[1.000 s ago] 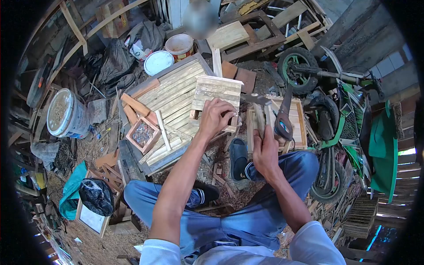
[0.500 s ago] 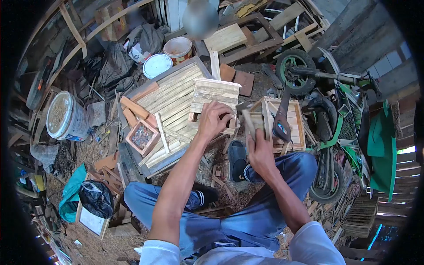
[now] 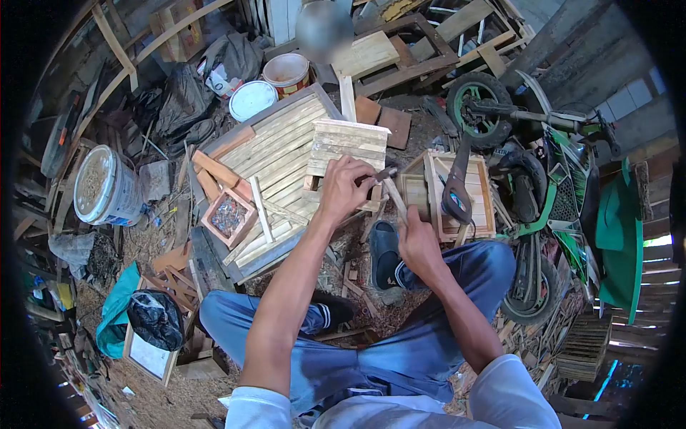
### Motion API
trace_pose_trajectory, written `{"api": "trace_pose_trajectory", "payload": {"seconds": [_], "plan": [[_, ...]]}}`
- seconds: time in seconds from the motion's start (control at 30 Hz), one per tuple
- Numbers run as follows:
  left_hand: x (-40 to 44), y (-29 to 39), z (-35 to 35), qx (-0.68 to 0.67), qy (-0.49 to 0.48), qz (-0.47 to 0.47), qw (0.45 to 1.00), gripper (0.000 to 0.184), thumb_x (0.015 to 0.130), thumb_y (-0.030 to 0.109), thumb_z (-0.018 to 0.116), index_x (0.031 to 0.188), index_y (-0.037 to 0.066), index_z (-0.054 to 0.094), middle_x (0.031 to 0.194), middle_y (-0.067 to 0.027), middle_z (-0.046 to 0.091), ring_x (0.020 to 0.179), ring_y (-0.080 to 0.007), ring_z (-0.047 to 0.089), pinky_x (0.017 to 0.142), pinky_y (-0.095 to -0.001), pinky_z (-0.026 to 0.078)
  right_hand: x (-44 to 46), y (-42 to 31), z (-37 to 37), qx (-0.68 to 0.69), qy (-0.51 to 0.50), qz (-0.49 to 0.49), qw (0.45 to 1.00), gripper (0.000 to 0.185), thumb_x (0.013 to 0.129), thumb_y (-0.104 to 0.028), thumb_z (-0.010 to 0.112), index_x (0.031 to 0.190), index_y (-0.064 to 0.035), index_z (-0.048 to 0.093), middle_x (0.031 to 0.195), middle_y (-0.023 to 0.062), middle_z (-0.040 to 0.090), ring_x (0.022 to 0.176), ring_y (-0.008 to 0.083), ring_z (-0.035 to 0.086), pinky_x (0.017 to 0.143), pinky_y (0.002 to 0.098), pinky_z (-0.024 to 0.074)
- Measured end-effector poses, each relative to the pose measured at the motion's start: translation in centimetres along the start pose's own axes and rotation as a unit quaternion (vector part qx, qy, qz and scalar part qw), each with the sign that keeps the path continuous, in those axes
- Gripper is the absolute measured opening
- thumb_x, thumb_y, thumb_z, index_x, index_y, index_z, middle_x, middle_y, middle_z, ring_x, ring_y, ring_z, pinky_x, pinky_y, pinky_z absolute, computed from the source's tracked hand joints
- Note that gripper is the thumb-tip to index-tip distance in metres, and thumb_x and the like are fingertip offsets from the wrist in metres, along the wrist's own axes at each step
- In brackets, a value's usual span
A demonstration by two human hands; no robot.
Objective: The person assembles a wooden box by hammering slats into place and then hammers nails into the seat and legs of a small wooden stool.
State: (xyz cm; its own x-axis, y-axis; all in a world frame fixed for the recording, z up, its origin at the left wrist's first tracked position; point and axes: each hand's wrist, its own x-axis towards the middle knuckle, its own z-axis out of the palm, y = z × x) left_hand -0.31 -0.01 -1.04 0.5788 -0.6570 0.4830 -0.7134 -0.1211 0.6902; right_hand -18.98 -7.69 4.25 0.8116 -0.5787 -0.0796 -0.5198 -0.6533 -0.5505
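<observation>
My right hand [image 3: 420, 239] grips the wooden handle of a hammer [image 3: 394, 199]. The hammer's dark head is at the right side of a small slatted wooden box [image 3: 350, 146], close to my left fingertips. My left hand [image 3: 346, 187] rests against the box's near right edge, thumb and fingers pinched together; whatever sits between them is too small to make out. Under the box lies a slatted wooden panel [image 3: 286, 143] with a grey frame. To the right stands a second wooden box [image 3: 482, 214], with a handsaw [image 3: 458, 189] lying across it.
A small square box of nails [image 3: 229, 217] sits on the panel's left part, beside wood offcuts [image 3: 214, 168]. Buckets [image 3: 107, 187] stand to the left. A green motorbike [image 3: 547, 207] lies at the right. Wood scraps and shavings cover the ground around my feet.
The hammer has swung up and to the left, bringing its head against the box's side near my left fingers. My left hand has barely moved.
</observation>
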Motion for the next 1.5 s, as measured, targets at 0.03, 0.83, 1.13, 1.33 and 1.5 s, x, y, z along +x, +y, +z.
{"api": "trace_pose_trajectory", "payload": {"seconds": [0.03, 0.83, 1.13, 1.33, 1.5], "plan": [[0.2, 0.2, 0.0, -0.001, -0.007, 0.0, 1.0, 0.008, 0.074, 0.014, 0.075, 0.081, 0.011, 0.074, 0.087, 0.0005, 0.072, 0.088, -0.0201, 0.059, 0.082, -0.0358, 0.039, -0.1, 0.2, -0.1, 0.015, 0.009, 0.0, 1.0, 0.018, 0.096, -0.016, 0.05, 0.103, -0.0018, 0.041, 0.071, 0.0341, 0.058, 0.073, 0.0543, 0.057, 0.064, 0.0631, 0.0417], [-0.3, 0.0, -0.2, -0.017, -0.016, -0.011, 1.0, 0.008, 0.075, 0.013, 0.073, 0.082, 0.008, 0.073, 0.09, -0.0011, 0.072, 0.09, -0.0211, 0.06, 0.085, -0.0367, 0.039, -0.8, -0.9, -0.1, 0.106, 0.025, 0.001, 0.994, 0.02, 0.097, -0.017, 0.05, 0.105, -0.0021, 0.039, 0.069, 0.0344, 0.057, 0.071, 0.056, 0.055, 0.063, 0.0642, 0.0406], [0.0, 0.0, -0.2, -0.015, -0.038, -0.023, 0.999, 0.01, 0.075, 0.012, 0.076, 0.084, 0.011, 0.075, 0.091, -0.0006, 0.072, 0.093, -0.0201, 0.06, 0.089, -0.0382, 0.038, 0.1, 0.6, 0.4, 0.03, -0.006, 0.008, 1.0, 0.02, 0.097, -0.017, 0.05, 0.104, -0.0004, 0.04, 0.073, 0.0361, 0.057, 0.076, 0.0554, 0.056, 0.066, 0.0642, 0.04], [0.0, -0.3, -0.1, -0.029, -0.006, 0.01, 1.0, 0.006, 0.075, 0.014, 0.075, 0.079, 0.01, 0.073, 0.084, -0.0009, 0.071, 0.087, -0.0206, 0.059, 0.081, -0.0358, 0.038, -1.1, -3.1, -2.9, 0.146, 0.079, -0.023, 0.986, 0.019, 0.097, -0.016, 0.049, 0.103, 0.0003, 0.041, 0.075, 0.0357, 0.058, 0.076, 0.0545, 0.056, 0.065, 0.0633, 0.0399], [0.0, 0.0, -0.2, -0.035, 0.0, 0.009, 0.999, 0.007, 0.075, 0.014, 0.075, 0.079, 0.01, 0.073, 0.086, -0.0016, 0.072, 0.086, -0.0206, 0.06, 0.081, -0.0358, 0.038, -0.4, -0.4, -0.2, 0.065, 0.046, -0.014, 0.997, 0.018, 0.097, -0.016, 0.049, 0.103, -0.001, 0.041, 0.073, 0.035, 0.058, 0.075, 0.0549, 0.056, 0.063, 0.0619, 0.0403]]}}
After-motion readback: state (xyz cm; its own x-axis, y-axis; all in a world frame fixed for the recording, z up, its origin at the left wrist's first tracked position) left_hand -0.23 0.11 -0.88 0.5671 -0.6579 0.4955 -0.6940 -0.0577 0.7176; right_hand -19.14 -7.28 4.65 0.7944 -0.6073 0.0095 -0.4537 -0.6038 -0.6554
